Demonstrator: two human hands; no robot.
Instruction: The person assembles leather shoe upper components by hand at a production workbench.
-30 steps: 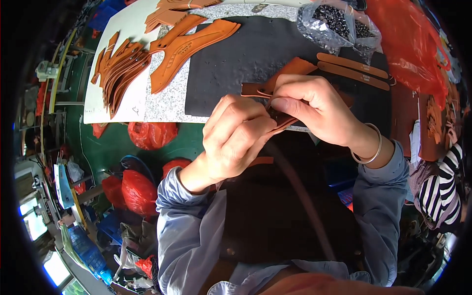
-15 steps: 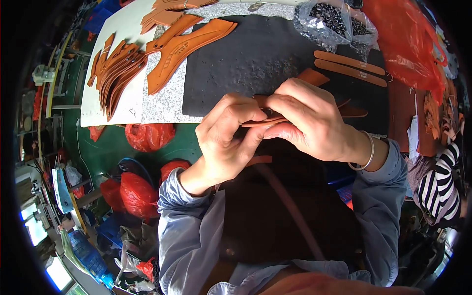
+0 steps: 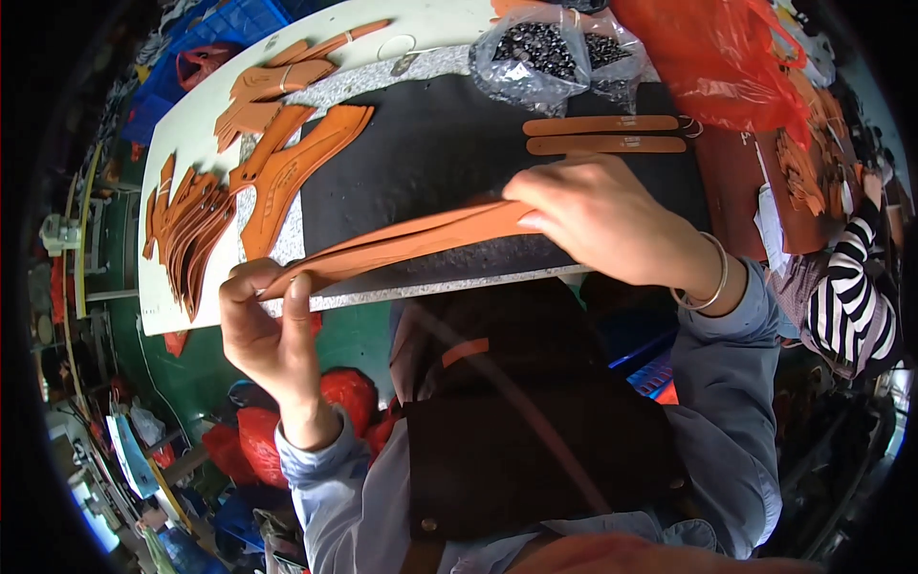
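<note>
Stretched between my two hands is a pair of long tan leather straps [image 3: 421, 236], one lying over the other with a narrow gap along part of their length. Their left end is pinched between the thumb and fingers of my left hand [image 3: 273, 340], out past the front edge of the table. My right hand [image 3: 612, 220], with a bracelet at its wrist, grips the other end above the black mat [image 3: 411, 153]. Two tan leather strips [image 3: 602, 125] with rounded ends lie side by side on the mat, just beyond my right hand.
Shaped leather pieces [image 3: 296, 177] and a fanned bundle of leather straps [image 3: 196, 230] lie at the left. A clear bag of small dark parts [image 3: 540, 53] sits at the back, beside a red plastic bag [image 3: 708, 57]. Another person's striped sleeve [image 3: 851, 287] shows at the right.
My hands have moved apart, the left one toward the lower left. The leather, bunched between both hands before, is now stretched out lengthwise. The whole view has shifted.
</note>
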